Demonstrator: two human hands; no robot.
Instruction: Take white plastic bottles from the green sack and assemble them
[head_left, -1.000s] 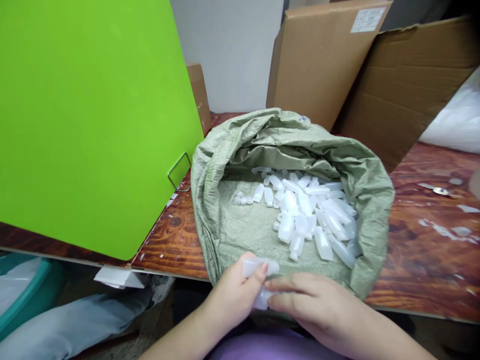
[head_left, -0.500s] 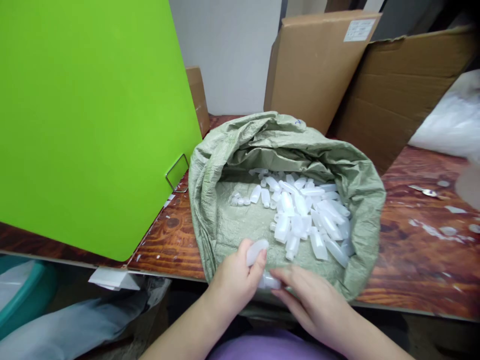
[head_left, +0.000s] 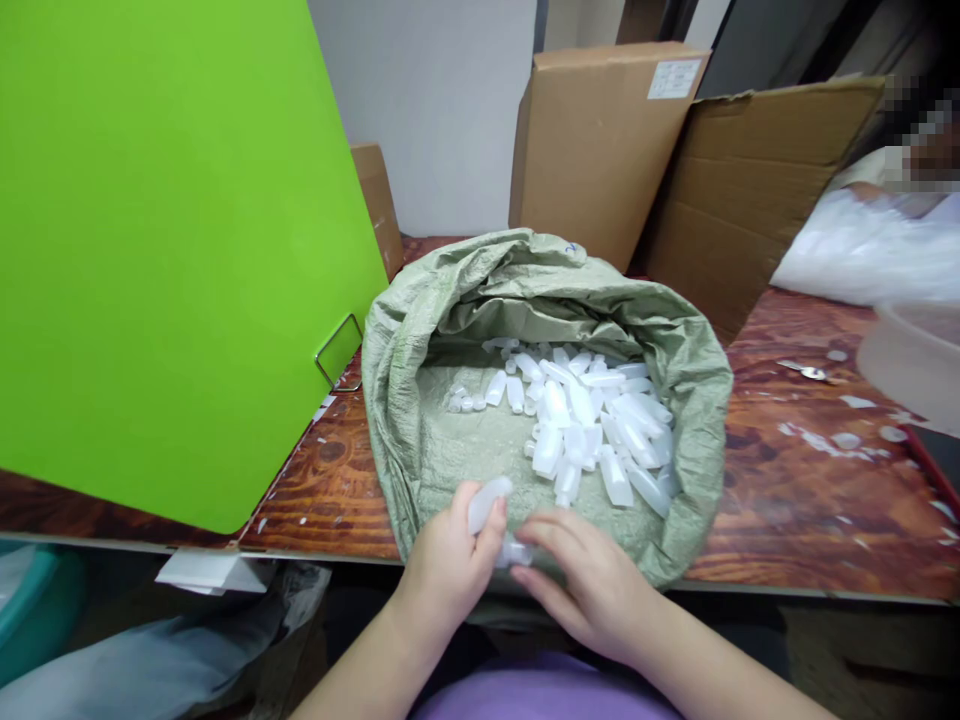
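Translucent white plastic bottles at an olive-green sheet-plastic sack (head_left: 394,410) on a reddish-brown wood-grain counter (head_left: 765,510). The left hand (head_left: 454,555) is closed on an upright-tilted, pale, rounded bottle (head_left: 489,503), whose lower part is concealed by the fingers. Below it, a second translucent piece (head_left: 515,552) lies between the two hands, blurred and partly covered; its shape cannot be made out. The right hand (head_left: 585,570) is curved, fingertips at this piece; whether they grip it cannot be told. Within the sack, a heap of similar bottles (head_left: 577,405) overlaps, hiding its lower layers. The lime-green flat panel (head_left: 165,250) and the teal plastic basin (head_left: 56,600) are cut off at left, the translucent tub (head_left: 915,360) at right. Print on the brown cardboard box's (head_left: 600,160) white label (head_left: 673,79) is illegible.
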